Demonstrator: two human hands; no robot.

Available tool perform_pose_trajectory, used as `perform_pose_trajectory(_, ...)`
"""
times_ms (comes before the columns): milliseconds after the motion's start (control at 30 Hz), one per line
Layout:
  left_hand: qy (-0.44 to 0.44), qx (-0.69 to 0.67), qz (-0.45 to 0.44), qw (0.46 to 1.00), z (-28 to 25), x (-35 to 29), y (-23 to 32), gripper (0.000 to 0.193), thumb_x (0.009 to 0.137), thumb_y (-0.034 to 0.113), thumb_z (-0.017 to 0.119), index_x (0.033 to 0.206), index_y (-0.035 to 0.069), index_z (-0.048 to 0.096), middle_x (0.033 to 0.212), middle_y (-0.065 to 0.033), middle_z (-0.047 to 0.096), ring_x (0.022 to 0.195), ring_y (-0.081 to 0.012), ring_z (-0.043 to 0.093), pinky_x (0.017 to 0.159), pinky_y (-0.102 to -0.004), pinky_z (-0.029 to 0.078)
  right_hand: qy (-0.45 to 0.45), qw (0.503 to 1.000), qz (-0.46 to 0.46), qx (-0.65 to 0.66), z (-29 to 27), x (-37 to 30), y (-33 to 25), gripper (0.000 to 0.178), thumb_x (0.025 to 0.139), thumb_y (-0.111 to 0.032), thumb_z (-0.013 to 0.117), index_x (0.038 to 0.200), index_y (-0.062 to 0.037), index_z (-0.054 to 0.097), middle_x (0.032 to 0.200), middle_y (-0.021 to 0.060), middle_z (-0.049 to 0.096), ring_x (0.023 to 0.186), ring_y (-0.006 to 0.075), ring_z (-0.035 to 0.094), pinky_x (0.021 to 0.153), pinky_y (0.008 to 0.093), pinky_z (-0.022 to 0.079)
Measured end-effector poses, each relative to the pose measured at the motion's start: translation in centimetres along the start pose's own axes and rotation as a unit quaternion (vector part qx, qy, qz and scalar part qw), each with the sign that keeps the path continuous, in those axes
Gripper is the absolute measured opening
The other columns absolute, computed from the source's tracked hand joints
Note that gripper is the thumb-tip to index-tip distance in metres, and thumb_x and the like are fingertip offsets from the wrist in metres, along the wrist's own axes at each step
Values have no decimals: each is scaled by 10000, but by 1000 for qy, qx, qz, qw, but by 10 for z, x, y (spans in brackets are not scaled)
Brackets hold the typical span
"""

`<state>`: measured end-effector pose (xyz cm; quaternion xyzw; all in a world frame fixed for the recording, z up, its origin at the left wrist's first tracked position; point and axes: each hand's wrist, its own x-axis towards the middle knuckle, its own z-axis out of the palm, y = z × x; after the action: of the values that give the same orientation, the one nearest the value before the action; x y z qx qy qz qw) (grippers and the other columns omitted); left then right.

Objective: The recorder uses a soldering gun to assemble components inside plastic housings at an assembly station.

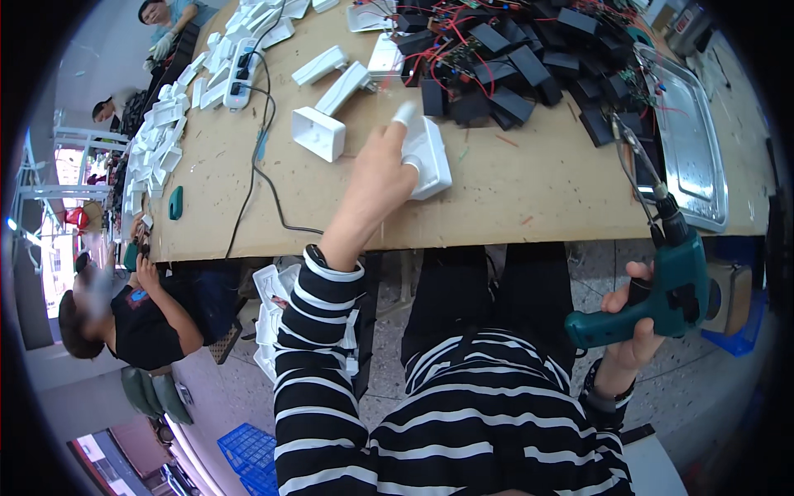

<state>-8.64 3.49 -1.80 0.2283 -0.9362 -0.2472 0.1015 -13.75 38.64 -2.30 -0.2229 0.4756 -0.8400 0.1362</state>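
My left hand (382,178) reaches onto the wooden table (513,190) and rests on a white plastic casing (430,157), fingers over its top. My right hand (637,326) hangs below the table edge, gripping a teal electric screwdriver (662,298) whose bit points up toward the table. A second white casing (318,132) lies just left of the one I touch. Black housings with red wires (521,58) are heaped at the far middle of the table.
A metal tray (699,149) lies at the table's right. A white power strip (240,74) with a black cable runs along the left side, beside rows of white parts (161,140). Other people sit at the left. A blue crate (248,455) stands on the floor.
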Motion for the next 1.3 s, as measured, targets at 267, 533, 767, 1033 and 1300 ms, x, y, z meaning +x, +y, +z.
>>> perform_pose_trajectory(267,129,34,-55,990,11,-27,-8,348,686,72,610,1018,-26,579,1040,-195,546,918,-348,557,789,-410,448,5,1000,0,13,-8,-8,-5,719,814,-283,670,1333,23,277,1244,218,466,798,171,587,686,318,512)
perform_pose_trajectory(533,139,33,252,957,17,-24,1,359,655,91,678,1003,29,613,1059,-135,575,943,-288,563,845,-394,416,3,1000,1,-7,-9,-11,-7,711,819,-290,663,1333,17,278,1240,214,467,799,163,586,685,316,516)
perform_pose_trajectory(767,213,35,228,949,37,-30,39,329,679,96,674,996,30,612,939,-120,593,830,-285,573,730,-370,444,16,1000,-1,-26,-3,-12,-7,715,817,-294,666,1335,10,279,1230,217,474,781,161,587,669,312,515)
perform_pose_trajectory(1033,261,-85,216,937,-1,22,35,282,736,41,594,1018,33,607,923,-137,582,870,-300,546,754,-381,422,8,1000,-7,-21,-4,-11,-9,715,814,-296,668,1337,0,280,1213,223,484,768,158,588,650,303,519)
perform_pose_trajectory(1300,150,33,339,928,-21,141,24,176,753,128,662,914,59,684,991,-97,627,921,-273,569,792,-340,450,30,998,-25,-48,-5,-9,-12,706,824,-293,655,1333,12,272,1220,220,476,773,161,585,657,301,517)
